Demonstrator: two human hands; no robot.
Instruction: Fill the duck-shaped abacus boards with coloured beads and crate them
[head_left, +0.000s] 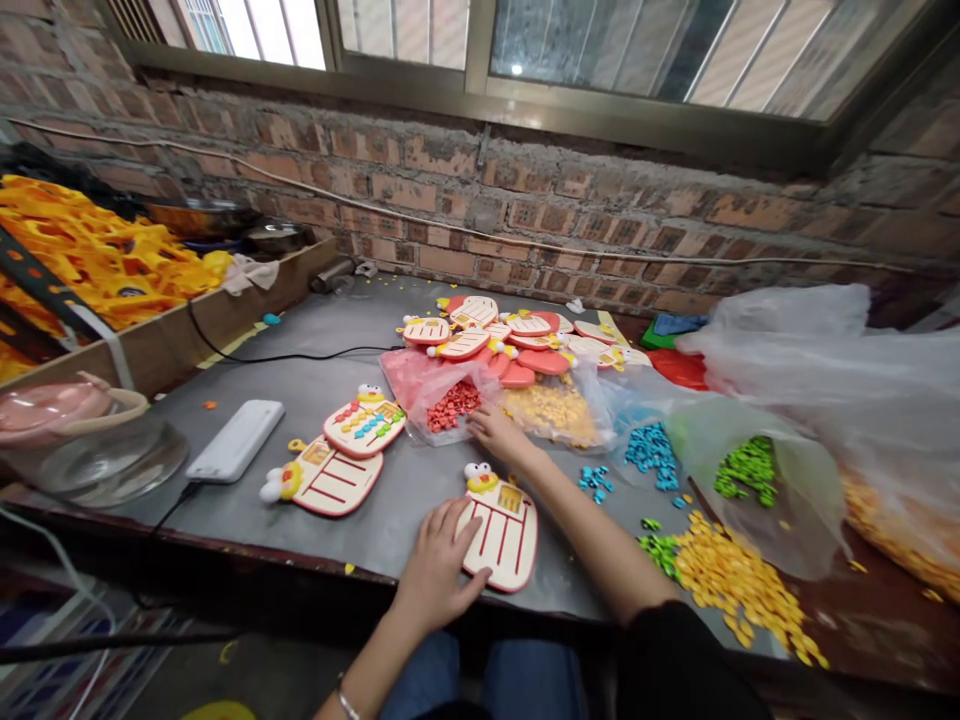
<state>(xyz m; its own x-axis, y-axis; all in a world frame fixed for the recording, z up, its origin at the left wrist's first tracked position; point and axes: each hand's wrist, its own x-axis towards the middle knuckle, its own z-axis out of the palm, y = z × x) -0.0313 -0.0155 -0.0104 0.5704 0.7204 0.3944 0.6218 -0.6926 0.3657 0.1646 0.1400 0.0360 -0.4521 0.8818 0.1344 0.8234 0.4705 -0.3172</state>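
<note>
On the near desk (390, 520), left hand (439, 565) lies flat, fingers spread, on the toy board (501, 530), whose long axis runs near-to-far; right hand (496, 432) reaches farther to the red beads (452, 405), fingers seemingly pinching.

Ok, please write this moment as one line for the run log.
left hand: flat on duck abacus board | right hand: reaching at bag of red beads | blue beads loose nearby

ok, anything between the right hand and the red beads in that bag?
Nothing visible. The right hand is at the open mouth of the bag, fingertips beside the red beads. The left hand rests on the board, clear of that path.
</note>
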